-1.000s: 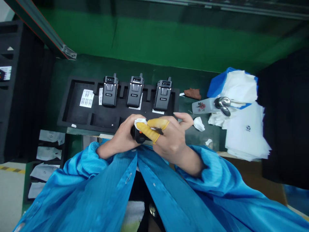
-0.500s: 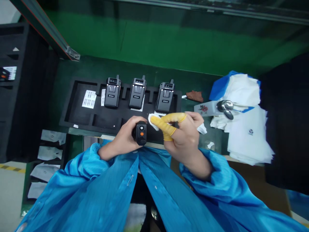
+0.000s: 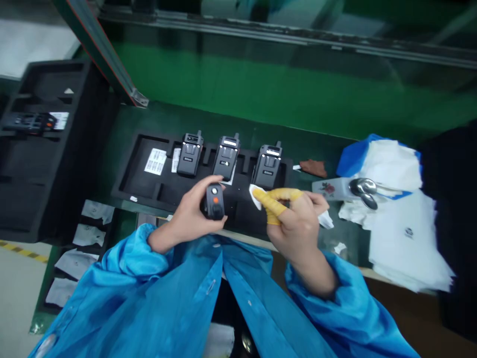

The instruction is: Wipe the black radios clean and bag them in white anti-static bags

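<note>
My left hand is wrapped round a black walkie-talkie, held end-on so that a white dot and an orange button face me. In my right hand, the thumb and forefinger, both in yellow finger cots, pinch a small folded white wiping cloth. The cloth is apart from the held radio, just to its right. Behind my hands, three more walkie-talkies lie in a black foam tray, antennas pointing away. Label sheets with barcodes rest in the tray's left part.
On the right are a blue box with white cloths, a flowered white container with a metal pump top and a stack of white sheets. A brown rag lies behind. Stacked black foam trays stand at the left.
The view has shifted, so the bench appears lower and further right. The white cloth has moved away from the radio, widening the gap. The radio is tilted slightly differently in my left hand.
</note>
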`<state>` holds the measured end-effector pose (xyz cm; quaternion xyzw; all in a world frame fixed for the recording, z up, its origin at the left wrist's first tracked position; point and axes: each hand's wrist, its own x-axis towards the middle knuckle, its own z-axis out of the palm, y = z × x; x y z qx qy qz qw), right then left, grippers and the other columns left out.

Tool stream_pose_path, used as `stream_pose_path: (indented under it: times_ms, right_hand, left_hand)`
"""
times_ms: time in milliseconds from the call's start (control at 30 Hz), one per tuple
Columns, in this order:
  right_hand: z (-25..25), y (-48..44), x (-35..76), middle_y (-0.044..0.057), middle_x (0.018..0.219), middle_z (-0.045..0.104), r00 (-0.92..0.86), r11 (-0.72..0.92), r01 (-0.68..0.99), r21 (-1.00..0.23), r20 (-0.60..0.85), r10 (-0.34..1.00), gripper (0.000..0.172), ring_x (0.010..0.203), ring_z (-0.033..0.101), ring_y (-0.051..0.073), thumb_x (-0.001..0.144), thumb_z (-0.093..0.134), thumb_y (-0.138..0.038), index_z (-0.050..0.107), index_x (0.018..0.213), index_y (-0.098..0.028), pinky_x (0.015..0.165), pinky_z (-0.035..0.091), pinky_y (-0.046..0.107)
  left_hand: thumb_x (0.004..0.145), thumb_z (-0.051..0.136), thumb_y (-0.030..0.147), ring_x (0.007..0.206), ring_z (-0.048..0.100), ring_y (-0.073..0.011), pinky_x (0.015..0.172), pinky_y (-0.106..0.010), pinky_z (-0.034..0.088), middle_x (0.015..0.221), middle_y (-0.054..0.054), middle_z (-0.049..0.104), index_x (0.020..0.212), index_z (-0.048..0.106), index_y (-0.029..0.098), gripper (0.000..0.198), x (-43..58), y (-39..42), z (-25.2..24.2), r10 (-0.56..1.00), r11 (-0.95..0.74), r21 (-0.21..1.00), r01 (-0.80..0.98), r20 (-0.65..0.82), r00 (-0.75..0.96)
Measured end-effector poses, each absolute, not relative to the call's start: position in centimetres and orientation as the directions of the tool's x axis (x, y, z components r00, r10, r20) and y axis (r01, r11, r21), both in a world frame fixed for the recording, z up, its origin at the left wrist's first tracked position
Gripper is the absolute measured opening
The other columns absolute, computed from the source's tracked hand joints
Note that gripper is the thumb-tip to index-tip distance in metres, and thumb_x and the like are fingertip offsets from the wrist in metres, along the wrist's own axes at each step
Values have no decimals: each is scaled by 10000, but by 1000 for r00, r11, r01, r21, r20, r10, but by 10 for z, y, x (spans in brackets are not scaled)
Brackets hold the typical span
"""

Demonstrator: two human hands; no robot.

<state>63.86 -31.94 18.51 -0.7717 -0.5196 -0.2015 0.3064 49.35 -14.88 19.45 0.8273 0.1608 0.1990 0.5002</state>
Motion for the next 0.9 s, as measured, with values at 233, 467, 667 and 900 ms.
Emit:
stream_pose_path:
  times_ms: [233, 467, 667, 900]
  right_hand:
    - [173, -335, 638, 14, 763, 606, 407, -296, 913, -280, 612, 678, 215, 698, 524, 139, 755, 540, -85, 699, 780, -228, 772, 352, 376]
    - [166, -337, 631, 2, 781, 631, 459, -325, 888, -326, 588, 665, 268, 728, 558, 140, 753, 557, -68, 733, 807, -263, 793, 365, 377]
    - [171, -330, 630, -4, 796, 647, 451, -317, 893, -320, 603, 659, 302, 728, 583, 137, 746, 523, -39, 718, 819, -258, 786, 373, 368]
    - [185, -313, 628, 0, 864, 672, 395, -228, 915, -334, 618, 679, 219, 752, 609, 132, 836, 595, -116, 711, 954, -258, 775, 373, 352]
  left_hand:
    - [712, 697, 442, 1057, 623, -431, 909, -582, 484, 1073, -189, 656, 1258, 513, 125, 657, 504, -38, 207, 848, -488, 382, 785, -6, 531]
    - [766, 657, 388, 1165, 510, -465, 935, -596, 450, 1274, -282, 508, 1286, 503, 81, 623, 515, -3, 180, 881, -471, 234, 850, 92, 463]
    - [754, 715, 455, 1080, 584, -415, 910, -533, 468, 1166, -210, 563, 1416, 408, 148, 792, 535, -54, 155, 723, -680, 382, 626, 206, 659]
    - [636, 809, 299, 1106, 610, -385, 937, -476, 465, 1154, -233, 615, 1463, 288, 56, 1008, 547, -59, 160, 732, -552, 526, 647, -65, 678]
